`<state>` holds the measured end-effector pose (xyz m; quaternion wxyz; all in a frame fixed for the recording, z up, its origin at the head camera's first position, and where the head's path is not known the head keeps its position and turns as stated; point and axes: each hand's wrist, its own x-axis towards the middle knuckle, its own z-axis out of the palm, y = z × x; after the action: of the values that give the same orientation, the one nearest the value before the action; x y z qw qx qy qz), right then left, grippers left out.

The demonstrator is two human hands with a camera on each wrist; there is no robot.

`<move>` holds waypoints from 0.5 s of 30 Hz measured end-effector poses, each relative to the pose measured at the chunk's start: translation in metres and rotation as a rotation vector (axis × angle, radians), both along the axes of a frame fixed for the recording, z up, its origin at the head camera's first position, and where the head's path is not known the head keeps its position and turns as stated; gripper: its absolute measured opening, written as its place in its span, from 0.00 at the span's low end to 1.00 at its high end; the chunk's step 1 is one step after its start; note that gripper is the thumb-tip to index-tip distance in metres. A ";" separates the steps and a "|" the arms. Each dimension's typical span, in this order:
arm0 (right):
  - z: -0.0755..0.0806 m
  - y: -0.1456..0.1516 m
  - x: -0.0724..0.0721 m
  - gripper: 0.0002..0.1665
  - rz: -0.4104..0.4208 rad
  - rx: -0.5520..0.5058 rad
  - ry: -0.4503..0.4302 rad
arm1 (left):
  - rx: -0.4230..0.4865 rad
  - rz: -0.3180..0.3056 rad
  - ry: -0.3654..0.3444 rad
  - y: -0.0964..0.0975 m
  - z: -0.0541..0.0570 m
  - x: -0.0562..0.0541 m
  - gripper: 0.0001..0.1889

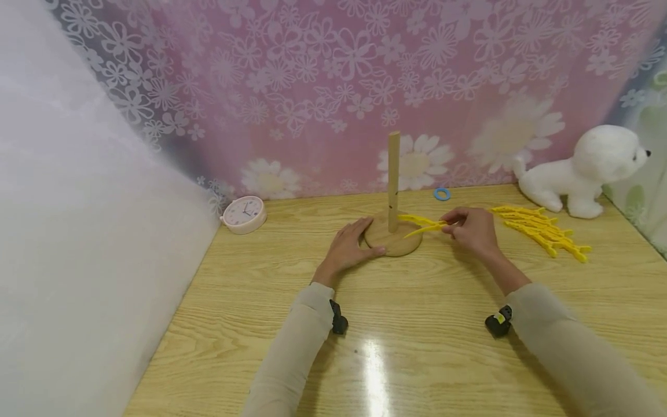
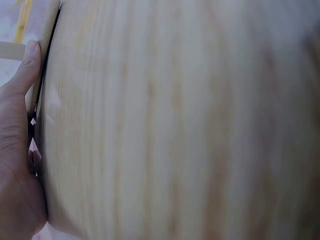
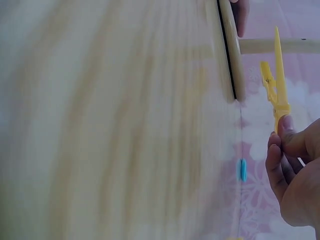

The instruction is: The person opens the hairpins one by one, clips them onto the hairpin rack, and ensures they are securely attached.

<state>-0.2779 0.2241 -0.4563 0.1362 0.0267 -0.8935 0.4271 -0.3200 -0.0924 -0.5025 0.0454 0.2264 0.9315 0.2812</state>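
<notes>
A round wooden base (image 1: pixel 396 247) carries an upright wooden post (image 1: pixel 393 179). My left hand (image 1: pixel 346 248) rests against the base's left edge, with thumb and fingers spread along the rim. In the left wrist view its thumb (image 2: pixel 29 65) lies extended on the base. To the right of the post, my right hand (image 1: pixel 473 231) pinches a yellow forked plastic piece (image 3: pixel 281 85) between thumb and fingers. Its two prongs point left toward the post, over the base in the head view. Whether they touch the post cannot be told.
Several more yellow plastic pieces (image 1: pixel 547 231) lie right of my right hand. Behind it is a small blue ring (image 1: pixel 442 199). A white plush dog (image 1: pixel 563 179) sits at the back right, and a pink round clock (image 1: pixel 243 214) at the back left. A flowered curtain (image 1: pixel 323 116) hangs behind the table.
</notes>
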 end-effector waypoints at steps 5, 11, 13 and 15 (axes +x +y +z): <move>-0.002 -0.013 -0.006 0.06 -0.001 -0.041 -0.002 | 0.000 0.000 0.013 0.000 0.000 0.000 0.52; -0.004 -0.025 -0.010 0.07 0.027 -0.055 -0.004 | -0.004 -0.004 0.024 0.000 0.000 0.002 0.52; -0.004 -0.028 -0.012 0.07 0.035 -0.042 0.001 | -0.006 -0.006 0.026 0.000 0.000 0.002 0.51; -0.005 -0.031 -0.013 0.08 0.043 -0.027 0.002 | -0.006 -0.004 0.027 -0.001 0.001 0.002 0.52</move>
<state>-0.2907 0.1933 -0.4613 0.1282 0.0443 -0.8867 0.4421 -0.3181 -0.0931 -0.5019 0.0341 0.2319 0.9323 0.2754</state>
